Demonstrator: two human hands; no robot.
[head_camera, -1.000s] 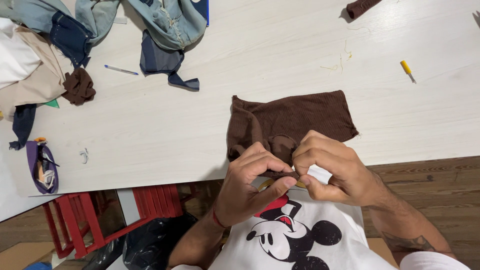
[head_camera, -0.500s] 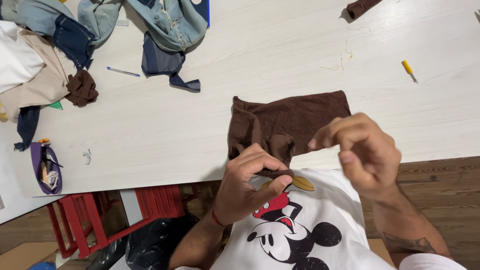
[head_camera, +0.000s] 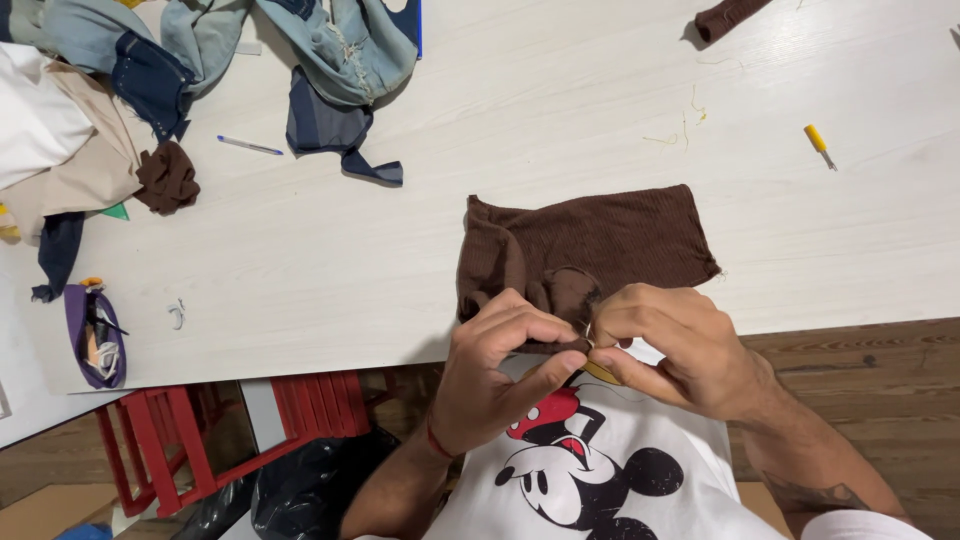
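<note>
Left hand (head_camera: 497, 370): at 6 o'clock, just past the near tabletop edge; thumb and fingers pinched on the near hem of the brown ribbed cloth (head_camera: 590, 245).
Right hand (head_camera: 672, 345): just beside the left at 5 o'clock; fingertips closed together at the same hem, meeting the left hand's fingertips. Something thin and pale glints between the two; too small to tell what.
Hands together: both clamped on the cloth's near edge, touching at the fingertips.
Brown ribbed cloth: lies flat on the tabletop (head_camera: 560, 110) near the centre, its near edge bunched up into the hands and hanging over the table edge.
Shirt (head_camera: 590, 470): white with a cartoon print, at 6 o'clock below the hands.
Red stool (head_camera: 190, 440): under the table at 7 o'clock, with a black bag (head_camera: 310, 485) beside it.
Purple pouch (head_camera: 95, 335): at 9 o'clock on the near left of the tabletop.
Small brown scrap (head_camera: 167, 177): at 10 o'clock, touching a pile of white and beige fabric (head_camera: 60, 150).
Pen (head_camera: 250, 146): at 10 o'clock, beyond the scrap.
Yellow-handled tool (head_camera: 819, 143): at 2 o'clock, well apart from the cloth.
Denim pieces (head_camera: 340, 60): at 11 o'clock along the far edge.
Dark brown piece (head_camera: 728, 16): at 1 o'clock, far corner.
</note>
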